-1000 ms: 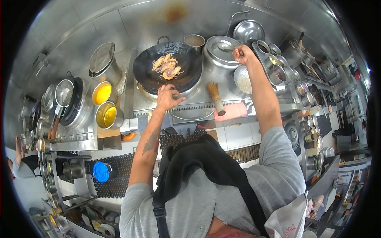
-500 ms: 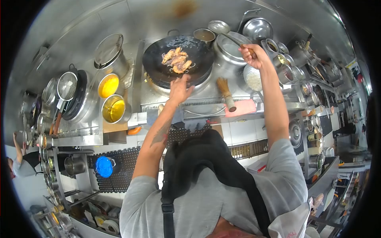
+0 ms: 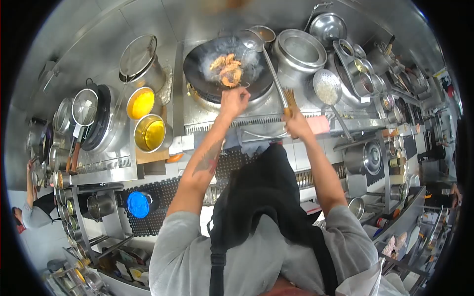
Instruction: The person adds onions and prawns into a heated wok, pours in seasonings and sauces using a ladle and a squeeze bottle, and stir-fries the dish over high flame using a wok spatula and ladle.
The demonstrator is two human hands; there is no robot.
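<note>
The person's left hand (image 3: 235,101) is at the near rim of the black wok (image 3: 200,63), palm down, its fingers drawn in and bent rather than spread; the fingertips are partly hidden, so one cannot tell whether they grip the rim or only rest by it. The right hand (image 3: 297,123), lower and to the right near the stove's front edge, is closed around the long handle of a ladle (image 3: 274,74), the fingers wrapped and pressed together on its near end. The ladle slants away to the far left, its bowl above the far right part of the wok. Inside the wok, a small heap of browned food pieces (image 3: 231,75) lies near the middle, with pale haze around it. Just right of the ladle's handle, beyond the right hand, show the bristles of a brush (image 3: 292,100), and a pink cloth (image 3: 320,125) lies to the right of that hand. Farther right, a perforated scoop (image 3: 323,78) holds white grains, its handle pointing toward the near right. A wide steel pot (image 3: 295,64) stands to the right of the wok, and a small metal pot (image 3: 274,33) with brown contents sits beyond its far right rim.
</note>
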